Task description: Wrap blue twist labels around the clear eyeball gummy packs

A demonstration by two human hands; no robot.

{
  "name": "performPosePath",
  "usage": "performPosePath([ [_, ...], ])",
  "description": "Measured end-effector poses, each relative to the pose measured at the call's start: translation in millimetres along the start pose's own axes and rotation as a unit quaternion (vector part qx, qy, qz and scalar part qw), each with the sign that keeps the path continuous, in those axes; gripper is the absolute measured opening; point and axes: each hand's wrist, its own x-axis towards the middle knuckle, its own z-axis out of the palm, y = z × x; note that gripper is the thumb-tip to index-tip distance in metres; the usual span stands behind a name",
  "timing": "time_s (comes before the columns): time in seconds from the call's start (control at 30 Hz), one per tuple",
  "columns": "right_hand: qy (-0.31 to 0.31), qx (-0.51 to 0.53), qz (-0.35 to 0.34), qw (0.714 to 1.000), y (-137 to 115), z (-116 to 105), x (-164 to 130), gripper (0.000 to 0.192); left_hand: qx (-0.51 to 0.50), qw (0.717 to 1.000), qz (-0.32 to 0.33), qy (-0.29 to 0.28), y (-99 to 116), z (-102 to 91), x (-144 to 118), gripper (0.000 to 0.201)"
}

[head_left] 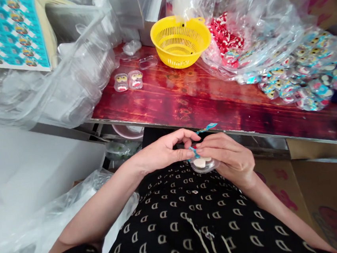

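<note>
1. In front of me runs a glossy red-brown wooden tabletop [214,102] with a metal edge; I sit below it, my lap in a black dress with a pale letter print.
2. A yellow plastic basket [180,41] stands at the back of the table, near the middle.
3. To its left, two small clear blister shells [128,81] lie side by side, each with a small printed piece inside.
4. Crumpled clear plastic bags [70,68] fill the left end, and a sheet of blue printed stickers [7,34] leans behind them.
5. On the right, a clear bag of red-and-white pieces [225,37] sits beside a heap of finished colourful packs [300,74].
6. Cardboard boxes [320,191] stand on the floor at my right.
7. My left hand [162,153] is curled, thumb and forefinger pressed together on a thin blue strip [199,139] that sticks up toward the table edge.
8. My right hand [228,156] is cupped, fingers bent, holding a small clear plastic capsule [203,164] with a pale piece inside, just above my lap; its fingertips meet my left hand's at the strip.
</note>
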Motion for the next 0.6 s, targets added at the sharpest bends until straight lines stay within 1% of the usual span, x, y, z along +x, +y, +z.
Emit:
performPosePath([
  [0.1,0.003,0.002,-0.012,1.000,-0.4,1.0,1.3,0.043,-0.030,0.999,-0.020,-0.010,-0.6,-0.6,-0.4,0.043],
  [0.2,-0.015,0.009,-0.024,1.000,-0.9,2.4,3.2,0.044,-0.117,0.989,-0.068,-0.052,-4.0,0.7,-0.2,0.049],
  [0.27,-0.035,0.008,-0.030,0.999,-1.4,3.4,3.9,0.041,-0.158,0.980,-0.100,-0.073,-6.8,1.8,0.4,0.054],
  [0.37,-0.043,0.000,-0.046,0.998,-2.2,5.5,3.6,0.032,-0.183,0.972,-0.132,-0.072,-9.9,3.2,1.2,0.058],
  [0.43,-0.036,-0.005,-0.059,0.998,-2.8,7.4,3.0,0.024,-0.198,0.967,-0.143,-0.065,-12.0,4.6,1.2,0.055],
  [0.53,-0.034,-0.003,-0.064,0.997,-4.2,11.4,2.6,0.017,-0.228,0.961,-0.146,-0.063,-18.6,9.0,-0.4,0.054],
  [0.6,-0.033,0.028,-0.052,0.998,-6.3,14.7,2.6,0.016,-0.247,0.956,-0.144,-0.065,-25.9,13.8,-1.5,0.057],
])
